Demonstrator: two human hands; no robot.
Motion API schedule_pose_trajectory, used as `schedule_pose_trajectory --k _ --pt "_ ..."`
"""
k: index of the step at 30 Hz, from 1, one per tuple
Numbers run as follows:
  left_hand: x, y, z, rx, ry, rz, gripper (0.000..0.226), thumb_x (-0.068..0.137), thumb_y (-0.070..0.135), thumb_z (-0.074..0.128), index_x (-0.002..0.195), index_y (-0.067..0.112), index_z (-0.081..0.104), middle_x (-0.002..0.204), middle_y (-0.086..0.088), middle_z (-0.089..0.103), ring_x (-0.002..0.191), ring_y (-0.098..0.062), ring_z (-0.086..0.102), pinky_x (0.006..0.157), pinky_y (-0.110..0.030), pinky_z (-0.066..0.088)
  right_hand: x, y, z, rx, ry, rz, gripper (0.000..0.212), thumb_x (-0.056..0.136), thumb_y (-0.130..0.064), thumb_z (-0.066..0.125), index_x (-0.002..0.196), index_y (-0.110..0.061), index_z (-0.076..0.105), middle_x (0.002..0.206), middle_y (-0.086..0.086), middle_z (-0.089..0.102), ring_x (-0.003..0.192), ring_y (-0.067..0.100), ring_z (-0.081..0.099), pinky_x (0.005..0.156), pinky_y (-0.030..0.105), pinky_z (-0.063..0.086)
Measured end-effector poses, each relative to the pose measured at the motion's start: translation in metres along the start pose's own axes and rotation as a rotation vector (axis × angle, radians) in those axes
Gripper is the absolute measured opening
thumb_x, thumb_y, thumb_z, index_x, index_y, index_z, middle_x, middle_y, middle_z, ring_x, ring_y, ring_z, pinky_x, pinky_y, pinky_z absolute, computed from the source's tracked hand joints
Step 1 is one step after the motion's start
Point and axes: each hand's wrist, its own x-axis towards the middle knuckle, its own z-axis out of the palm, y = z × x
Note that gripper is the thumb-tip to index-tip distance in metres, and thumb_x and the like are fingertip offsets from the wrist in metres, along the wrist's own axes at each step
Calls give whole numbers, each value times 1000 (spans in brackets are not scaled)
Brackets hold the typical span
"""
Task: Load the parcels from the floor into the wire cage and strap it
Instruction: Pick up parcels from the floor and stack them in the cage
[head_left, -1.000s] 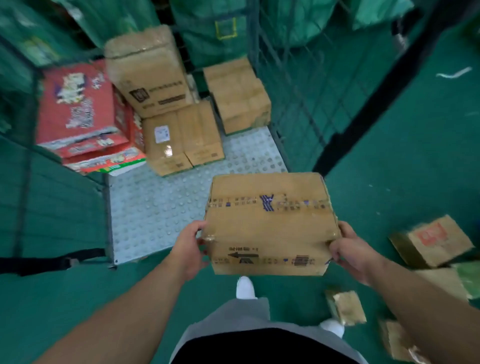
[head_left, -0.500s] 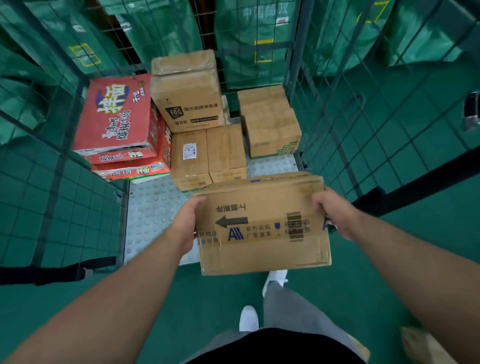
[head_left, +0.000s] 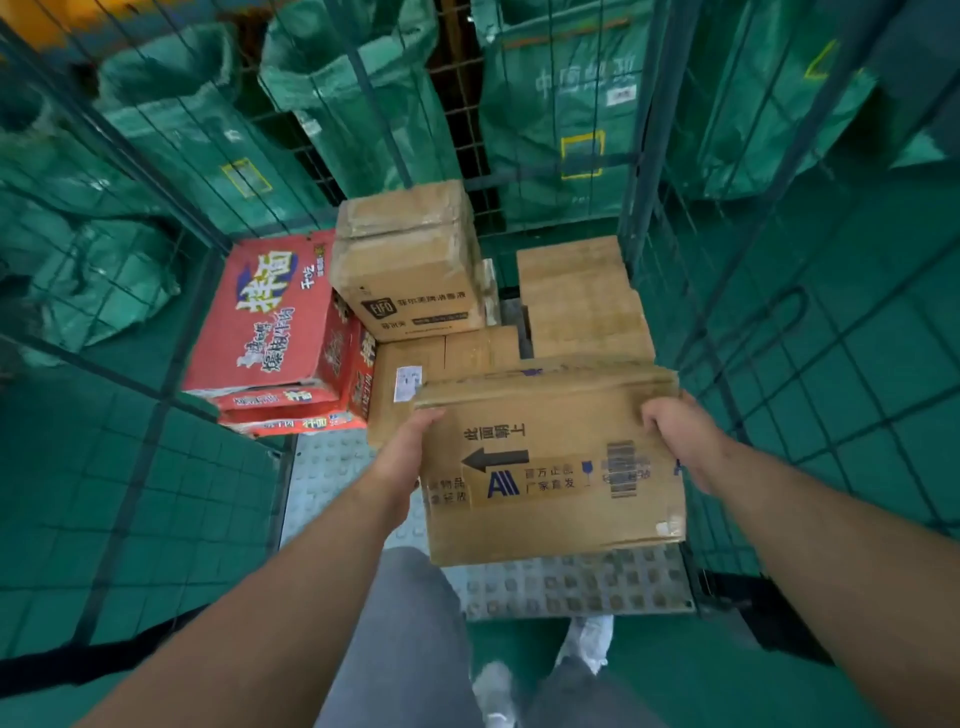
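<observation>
Both hands, left hand (head_left: 410, 447), right hand (head_left: 680, 441), gripping cardboard parcel (head_left: 550, 467) over wire cage (head_left: 737, 332) floor

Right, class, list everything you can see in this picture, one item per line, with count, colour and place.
carried cardboard box: one, brown, held over the cage's front edge
cardboard boxes: three visible, brown, back of the cage
noodle cartons: stack of about three, red, cage's back left
wire cage: one, dark green, around the parcels
cage floor: one, grey, studded
mail sacks: several, green, behind the cage
black strap: one seen, bottom left
left hand: grips the carried box's left side
right hand: grips its top right corner
shoes: two, white, bottom centre
</observation>
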Motion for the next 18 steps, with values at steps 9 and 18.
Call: schedule_pose_trajectory --k 9,18 --pt "58 42 58 -100 -69 -138 25 97 48 59 105 25 68 100 -2 69 97 -26 63 101 -49 50 63 -24 -17 -97 164 16 78 71 -16 59 146 -22 39 127 13 53 110 34 55 94 49 51" --pt "199 67 86 -113 -95 -231 33 101 43 53 107 16 70 97 -13 71 94 -32 65 79 -43 54 194 -43 21 -143 201 51 51 67 -19 61 118 -21 56 107 8 62 97 28 61 83 44 52"
